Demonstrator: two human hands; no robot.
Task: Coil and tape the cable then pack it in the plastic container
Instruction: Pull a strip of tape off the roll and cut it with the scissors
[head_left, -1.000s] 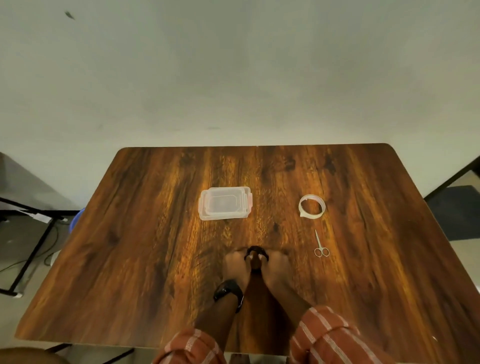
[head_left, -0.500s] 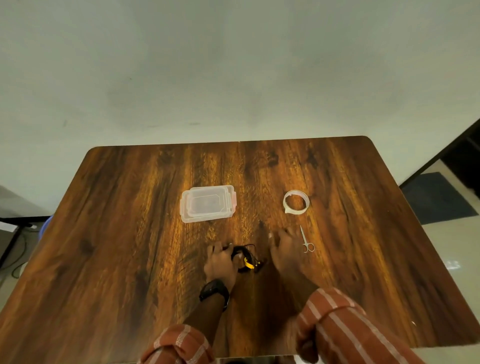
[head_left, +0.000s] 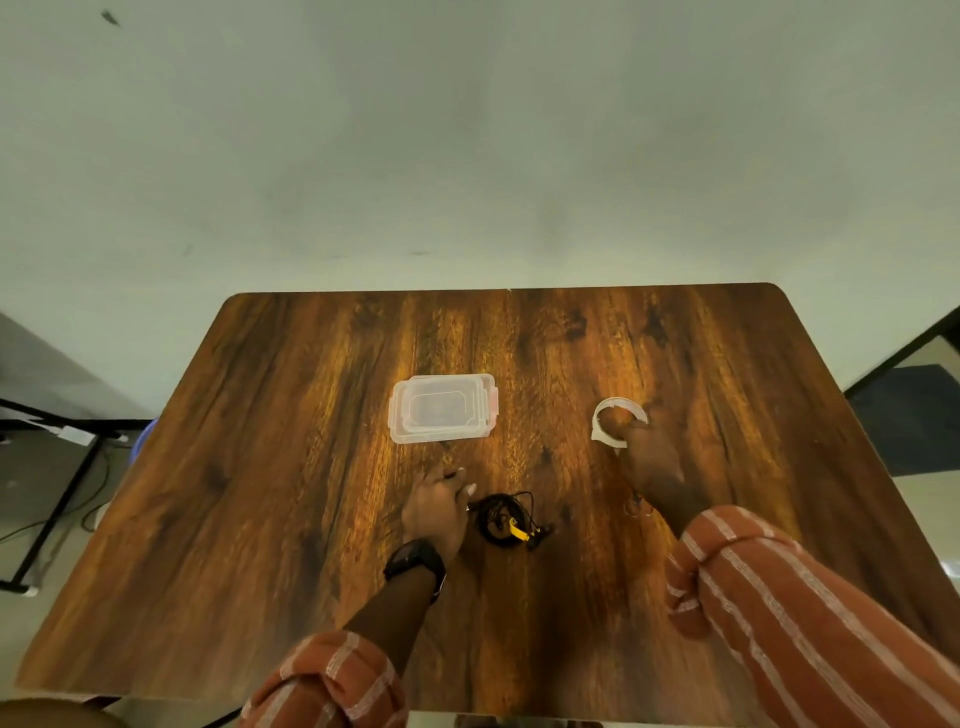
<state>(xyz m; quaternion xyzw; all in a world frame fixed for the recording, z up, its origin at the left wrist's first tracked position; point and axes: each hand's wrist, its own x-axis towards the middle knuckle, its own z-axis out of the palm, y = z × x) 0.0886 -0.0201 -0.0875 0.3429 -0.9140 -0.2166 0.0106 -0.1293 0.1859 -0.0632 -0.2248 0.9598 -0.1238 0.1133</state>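
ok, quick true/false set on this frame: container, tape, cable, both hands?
1. The clear plastic container has its lid on. True.
2. The right hand reaches the white tape ring. True.
3. The coiled black cable lies inside the container. False: it lies on the wooden table.
4. The left hand holds the tape. False: it rests beside the cable.
5. The small metal scissors sit left of the container. False: they lie under the right wrist.
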